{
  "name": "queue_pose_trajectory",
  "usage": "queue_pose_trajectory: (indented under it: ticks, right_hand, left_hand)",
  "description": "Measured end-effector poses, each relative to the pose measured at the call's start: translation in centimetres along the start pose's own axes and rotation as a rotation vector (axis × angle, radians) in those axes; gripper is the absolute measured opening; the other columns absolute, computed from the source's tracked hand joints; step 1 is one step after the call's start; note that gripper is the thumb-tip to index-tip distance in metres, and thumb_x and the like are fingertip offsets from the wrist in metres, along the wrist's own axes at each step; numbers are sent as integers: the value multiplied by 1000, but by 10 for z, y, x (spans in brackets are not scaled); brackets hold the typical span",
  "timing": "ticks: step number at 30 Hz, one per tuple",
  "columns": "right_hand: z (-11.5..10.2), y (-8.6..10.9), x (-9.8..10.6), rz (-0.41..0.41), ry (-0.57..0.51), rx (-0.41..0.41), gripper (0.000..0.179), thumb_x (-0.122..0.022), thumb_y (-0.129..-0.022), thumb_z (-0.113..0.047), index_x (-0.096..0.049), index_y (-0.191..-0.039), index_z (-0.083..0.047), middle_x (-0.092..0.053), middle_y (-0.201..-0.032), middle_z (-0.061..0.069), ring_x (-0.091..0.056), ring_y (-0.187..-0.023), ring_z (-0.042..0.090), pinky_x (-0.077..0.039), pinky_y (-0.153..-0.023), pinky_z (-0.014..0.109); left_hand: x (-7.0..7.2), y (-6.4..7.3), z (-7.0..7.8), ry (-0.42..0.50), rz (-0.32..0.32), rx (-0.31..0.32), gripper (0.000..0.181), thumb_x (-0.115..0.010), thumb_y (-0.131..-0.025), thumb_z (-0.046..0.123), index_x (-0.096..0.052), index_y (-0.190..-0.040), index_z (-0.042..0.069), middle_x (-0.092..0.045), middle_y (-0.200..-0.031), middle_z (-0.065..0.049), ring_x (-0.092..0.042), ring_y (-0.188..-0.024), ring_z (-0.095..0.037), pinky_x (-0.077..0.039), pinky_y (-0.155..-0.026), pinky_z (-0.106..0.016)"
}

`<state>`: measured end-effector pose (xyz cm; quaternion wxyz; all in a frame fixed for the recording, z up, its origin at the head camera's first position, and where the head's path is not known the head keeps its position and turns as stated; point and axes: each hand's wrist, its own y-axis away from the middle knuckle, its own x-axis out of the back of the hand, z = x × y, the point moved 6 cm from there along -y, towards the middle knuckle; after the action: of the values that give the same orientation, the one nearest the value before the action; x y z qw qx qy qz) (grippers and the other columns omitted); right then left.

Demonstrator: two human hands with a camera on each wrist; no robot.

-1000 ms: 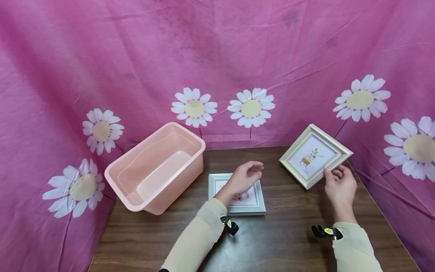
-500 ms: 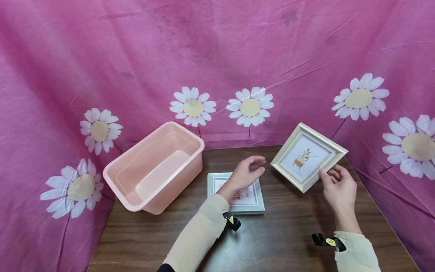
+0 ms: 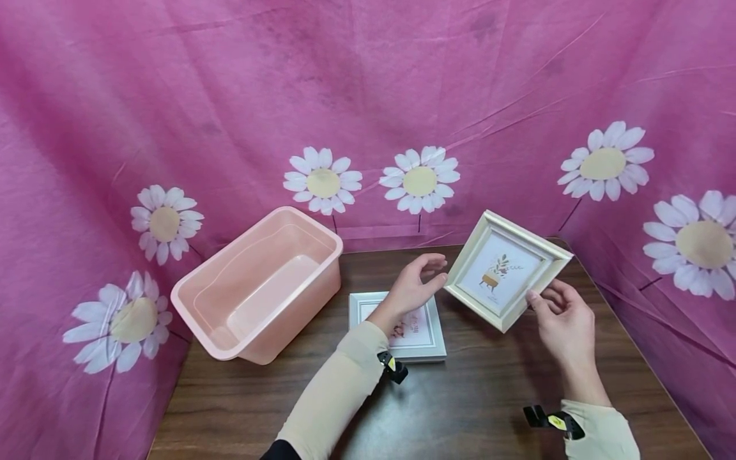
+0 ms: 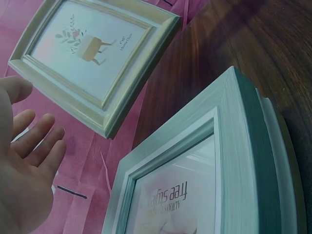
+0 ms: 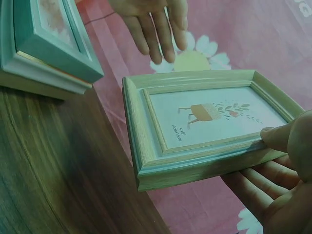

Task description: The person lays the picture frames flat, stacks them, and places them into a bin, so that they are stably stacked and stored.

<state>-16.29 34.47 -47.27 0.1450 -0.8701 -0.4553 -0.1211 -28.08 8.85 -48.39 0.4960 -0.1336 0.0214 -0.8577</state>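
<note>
My right hand [image 3: 566, 326] holds a cream picture frame [image 3: 499, 279] by its lower right edge, thumb on the front and fingers behind. It is tilted and raised off the table, with a plant-pot print facing up. My left hand [image 3: 411, 287] has loosely spread fingers and holds nothing; its thumb is close to the frame's left corner, and I cannot tell if they touch. Below the left forearm a white picture frame [image 3: 434, 351] lies flat, partly hidden. In the left wrist view, more frame-like layers [image 4: 280, 170] show under that white frame [image 4: 239, 146].
A pink plastic tub [image 3: 319, 306] stands on the left of the brown wooden table [image 3: 460, 409]. Behind and along both sides hangs a pink cloth [image 3: 368, 76] printed with white daisies. Each wrist wears a black strap [image 3: 554, 421].
The right hand has carried the cream frame leftward, closer to the left hand. The left hand has stayed nearly in place above the white frame.
</note>
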Motion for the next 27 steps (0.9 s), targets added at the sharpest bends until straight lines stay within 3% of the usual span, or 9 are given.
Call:
queue_pose_trajectory:
  ticks: [8,19,22,27]
  right_hand:
    - [-8,10,-3,-27,-7,46,42,-72,-99,1,-61,-138,11,-61,-83,-40,-63,-82,-23,-52,-75,1]
    - [-22,24,-2,-21,-26,107,36,-73,-96,6,-65,-131,9,-65,-86,-36,-66,-81,-20,-53,-74,2]
    - [-26,27,-2,-27,-42,123,34,-73,-95,9,-66,-128,4,-66,-86,-35,-67,-81,-19,-54,-75,2]
    - [-34,35,-3,-47,-96,162,40,-71,-94,14,-67,-122,-15,-70,-88,-31,-69,-82,-16,-55,-76,4]
  left_hand:
    - [3,0,0,-32,3,0,47,-65,-105,9,-56,-149,-4,-63,-149,-26,-59,-143,-35,-46,-124,-38]
    - [5,-2,7,-81,-54,4,57,-69,-105,22,-52,-157,5,-59,-157,-14,-56,-146,-29,-45,-123,-35]
    - [4,-3,7,-66,-81,13,59,-69,-105,23,-51,-159,8,-58,-159,-12,-55,-147,-30,-45,-123,-36]
    - [2,-3,6,-45,-121,42,62,-69,-105,27,-48,-161,15,-57,-159,-11,-53,-148,-26,-48,-120,-36]
